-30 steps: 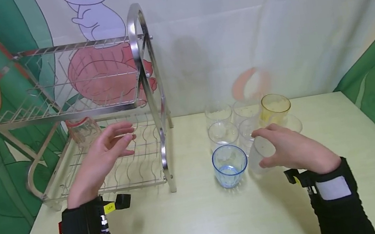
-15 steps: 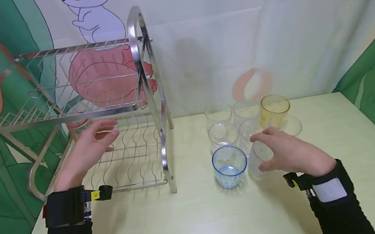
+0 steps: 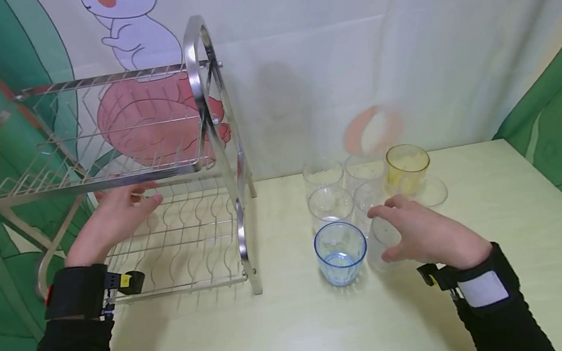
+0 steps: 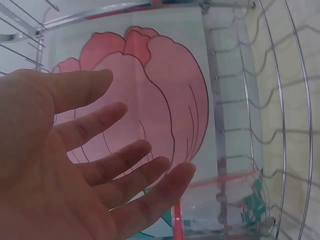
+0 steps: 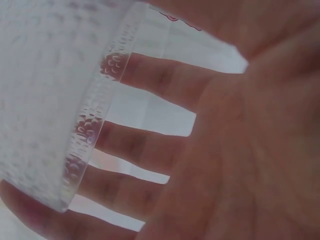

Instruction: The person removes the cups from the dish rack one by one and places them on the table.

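My left hand (image 3: pixel 114 222) reaches into the lower tier of a metal dish rack (image 3: pixel 189 287), its fingers spread and relaxed. Close below those fingers in the left wrist view lies a clear glass with a red rim (image 4: pixel 215 207); from the head view my hand hides most of it. Over on the right, my right hand (image 3: pixel 424 232) holds a clear textured glass (image 3: pixel 379 248) between thumb and fingers. Its bumpy wall fills the left part of the right wrist view, fingertips showing through. Just left of it stands a blue-rimmed glass (image 3: pixel 341 257).
Several clear glasses (image 3: pixel 329 201) stand in rows behind the blue-rimmed one. A yellow glass (image 3: pixel 407 159) is at the back right, with a clear saucer-like disc (image 3: pixel 436 189) beside it. The rack's upper tier (image 3: pixel 151 174) overhangs my left hand. A printed curtain hangs behind the table.
My left hand has moved left and deeper under the upper tier, toward the red-rimmed glass. The right hand stays at the textured glass; the head view has shifted slightly.
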A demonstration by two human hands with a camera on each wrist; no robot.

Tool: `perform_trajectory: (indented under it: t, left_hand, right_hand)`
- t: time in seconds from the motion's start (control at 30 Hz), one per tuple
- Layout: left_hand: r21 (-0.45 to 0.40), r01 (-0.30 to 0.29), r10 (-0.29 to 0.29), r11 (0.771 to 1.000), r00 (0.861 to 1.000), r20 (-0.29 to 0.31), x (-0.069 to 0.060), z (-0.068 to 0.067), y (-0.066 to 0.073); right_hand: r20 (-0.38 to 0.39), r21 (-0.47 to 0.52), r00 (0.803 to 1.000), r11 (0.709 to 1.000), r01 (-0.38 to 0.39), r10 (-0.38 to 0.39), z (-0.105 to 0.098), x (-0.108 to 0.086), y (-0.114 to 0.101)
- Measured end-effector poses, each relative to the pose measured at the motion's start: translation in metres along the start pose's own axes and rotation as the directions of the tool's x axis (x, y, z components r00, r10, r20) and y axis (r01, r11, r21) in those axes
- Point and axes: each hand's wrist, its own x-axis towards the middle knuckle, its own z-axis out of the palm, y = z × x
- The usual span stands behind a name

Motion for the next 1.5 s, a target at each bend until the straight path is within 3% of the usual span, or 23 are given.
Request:
perform_trajectory:
  t: [0.17,0.33,0.4,0.57,0.83,1.1,1.3,1.5]
  left_hand:
    - [0.079,0.009,-0.006,0.997,0.999,-0.036,0.007,-0.010,-0.012]
    - [0.129,0.016,-0.001,0.992,0.994,-0.110,0.014,-0.013,-0.025]
    - [0.150,0.011,0.012,0.989,0.989,-0.150,0.016,-0.012,-0.029]
    - [0.240,0.071,-0.014,0.968,0.973,-0.232,0.020,-0.010,-0.037]
    - [0.251,0.222,-0.163,0.942,0.958,-0.234,0.027,-0.010,-0.049]
    - [0.270,0.248,-0.172,0.930,0.946,-0.276,0.035,-0.003,-0.060]
    - [0.225,0.253,-0.179,0.941,0.935,-0.305,0.039,-0.001,-0.066]
    - [0.252,0.248,-0.162,0.935,0.935,-0.315,0.042,0.000,-0.066]
  right_hand:
    - [0.007,0.001,1.000,1.000,-0.020,0.020,0.001,0.001,-0.002]
    - [0.009,0.010,0.999,0.999,-0.031,0.031,0.005,0.001,-0.002]
    - [0.014,0.010,0.999,0.999,-0.039,0.039,0.007,0.002,-0.002]
    - [0.011,0.003,0.999,0.999,-0.052,0.052,0.010,0.002,-0.002]
    - [0.006,-0.002,0.999,0.999,-0.036,0.036,0.011,0.001,-0.003]
    - [0.013,-0.010,0.999,0.999,-0.045,0.045,0.010,0.002,-0.004]
    - [0.016,-0.011,0.998,0.998,-0.062,0.062,0.011,0.002,-0.005]
    - [0.018,-0.015,0.998,0.998,-0.055,0.055,0.011,0.003,-0.005]
